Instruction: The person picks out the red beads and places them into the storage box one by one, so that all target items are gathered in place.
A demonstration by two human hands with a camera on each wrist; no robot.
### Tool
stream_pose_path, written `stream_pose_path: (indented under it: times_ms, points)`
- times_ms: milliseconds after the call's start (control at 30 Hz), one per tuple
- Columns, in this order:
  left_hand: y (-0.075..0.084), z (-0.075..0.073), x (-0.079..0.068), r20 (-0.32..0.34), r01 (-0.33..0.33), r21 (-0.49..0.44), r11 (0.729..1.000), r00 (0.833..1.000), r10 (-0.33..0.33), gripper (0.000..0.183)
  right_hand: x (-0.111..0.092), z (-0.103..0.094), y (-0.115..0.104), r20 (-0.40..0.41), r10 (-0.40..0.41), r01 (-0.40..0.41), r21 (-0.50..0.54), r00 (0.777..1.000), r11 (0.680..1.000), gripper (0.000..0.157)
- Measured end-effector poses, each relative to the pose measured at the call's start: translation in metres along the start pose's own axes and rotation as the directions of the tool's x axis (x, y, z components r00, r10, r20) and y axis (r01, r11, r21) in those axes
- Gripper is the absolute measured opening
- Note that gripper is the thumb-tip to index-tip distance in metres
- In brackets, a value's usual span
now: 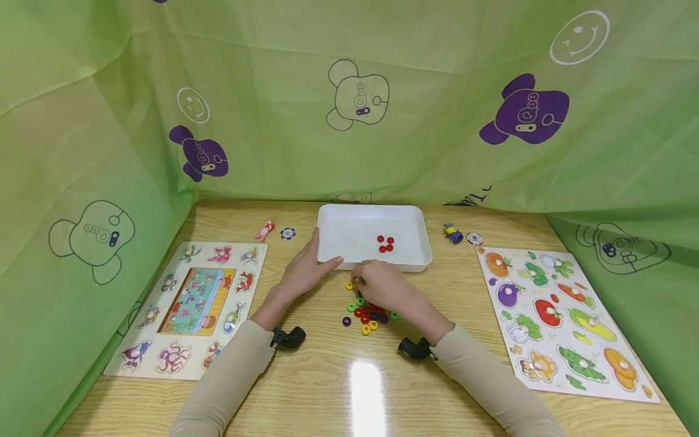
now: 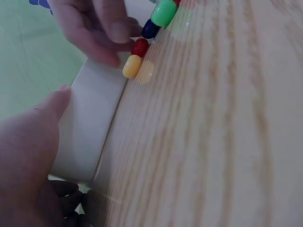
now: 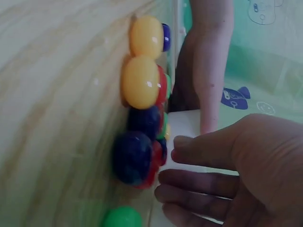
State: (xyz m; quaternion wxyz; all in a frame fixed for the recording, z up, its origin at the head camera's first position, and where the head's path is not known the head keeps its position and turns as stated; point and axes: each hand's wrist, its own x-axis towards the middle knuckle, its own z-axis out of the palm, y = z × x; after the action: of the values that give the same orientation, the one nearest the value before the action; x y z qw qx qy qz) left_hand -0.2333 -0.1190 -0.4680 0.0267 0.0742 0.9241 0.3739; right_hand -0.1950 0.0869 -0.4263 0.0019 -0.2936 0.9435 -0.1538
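My left hand (image 1: 303,270) rests against the left front corner of the white tray (image 1: 349,233), its thumb lying along the front rim. Several small red beads (image 1: 386,244) are in the tray. Just in front of the tray, my right hand (image 1: 384,285) reaches low over a loose pile of coloured beads (image 1: 365,318), its fingertips close to a yellow bead (image 1: 349,285). In the right wrist view the thumb and fingers stand apart, with a bit of red at the thumb tip; whether that is a held bead I cannot tell. Yellow, dark blue, red and green beads lie beside this hand.
A sea-animal puzzle board (image 1: 196,309) lies at the left, a vegetable puzzle board (image 1: 568,321) at the right. Near the tray are a pink figure (image 1: 265,230), a blue and yellow figure (image 1: 452,234) and two chips. Green cloth (image 1: 273,139) encloses the table's back and sides.
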Motion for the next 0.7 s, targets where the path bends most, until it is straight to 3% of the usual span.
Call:
stream_pose_path:
  times_ms: [467,700]
  points:
    - [-0.001,-0.001,0.001,-0.007,-0.011,0.021,1.0,1.0,0.012,0.105,0.004,0.004,-0.001,0.04,-0.008,0.011,-0.056,0.999,0.998,0.006]
    - [-0.002,0.0,0.001,-0.005,-0.005,0.027,1.0,1.0,0.005,0.106,0.005,-0.012,-0.002,0.062,0.002,-0.002,-0.011,0.998,1.0,0.008]
